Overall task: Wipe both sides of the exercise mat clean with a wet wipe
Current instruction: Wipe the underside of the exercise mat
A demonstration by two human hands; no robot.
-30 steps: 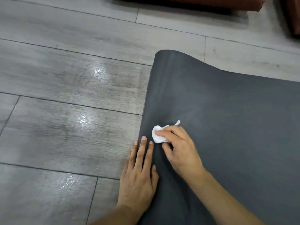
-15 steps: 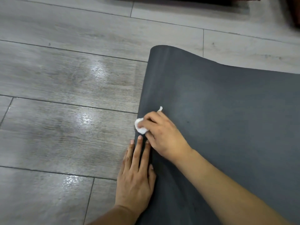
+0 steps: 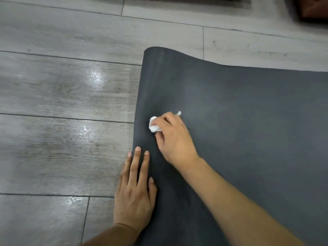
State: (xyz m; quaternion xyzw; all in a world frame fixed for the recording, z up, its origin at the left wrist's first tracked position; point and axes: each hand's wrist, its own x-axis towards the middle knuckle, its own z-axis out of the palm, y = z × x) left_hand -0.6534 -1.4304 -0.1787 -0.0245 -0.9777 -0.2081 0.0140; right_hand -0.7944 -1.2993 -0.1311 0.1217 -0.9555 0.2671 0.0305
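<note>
The grey plank floor (image 3: 62, 103) fills the left of the view, glossy with glare patches, and on it lies the dark exercise mat (image 3: 239, 130), spread across the right with its far edge lifting in a gentle curl. That curl is the first worry: a mat that wants to roll may creep or buckle under a sideways rub, and the shiny floor looks like it offers little grip beneath it.

The left hand (image 3: 134, 196) lies flat, fingers straight and together, pressing the mat's near left edge where it meets the floor. It holds nothing; it is the anchor. If that pressure eases, the edge could slide or fold over.

The right hand (image 3: 174, 139) sits further in, fingers curled tight around the wet wipe (image 3: 154, 125), pressing it onto the mat close to the left edge, just ahead of the left fingertips. The wipe is bunched into a small wad, a white tail poking out behind the knuckles. A wad that small covers little with each pass, so streaks and missed strips look likely, and it may dry or shred. Only this upper face is being worked; the underside remains.
</note>
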